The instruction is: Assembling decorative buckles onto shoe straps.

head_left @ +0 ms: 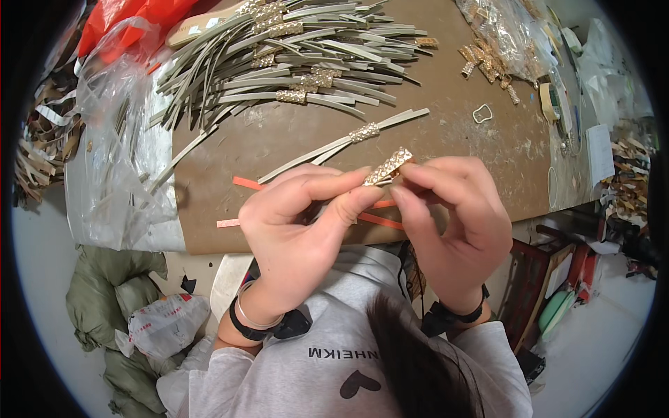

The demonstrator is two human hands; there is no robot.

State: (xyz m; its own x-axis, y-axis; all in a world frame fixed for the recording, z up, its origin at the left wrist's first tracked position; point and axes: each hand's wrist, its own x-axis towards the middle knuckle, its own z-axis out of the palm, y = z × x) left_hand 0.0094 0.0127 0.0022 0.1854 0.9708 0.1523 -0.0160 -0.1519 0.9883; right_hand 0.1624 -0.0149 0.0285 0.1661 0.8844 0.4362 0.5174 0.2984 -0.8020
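My left hand [296,226] and my right hand [456,223] meet above the near edge of the brown table [293,136]. Between their fingertips they pinch a small gold studded clasp [389,167]. Just beyond the hands lies a pair of grey-green straps [306,159] joined by another gold clasp [364,132]. A big heap of such straps with clasps [293,59] covers the far side of the table.
Thin orange strips [245,183] lie under my hands. A clear plastic bag [115,160] sits at the left, another bag of gold clasps [495,31] at the far right with a tape roll [548,101]. Green sacks [111,292] lie on the floor.
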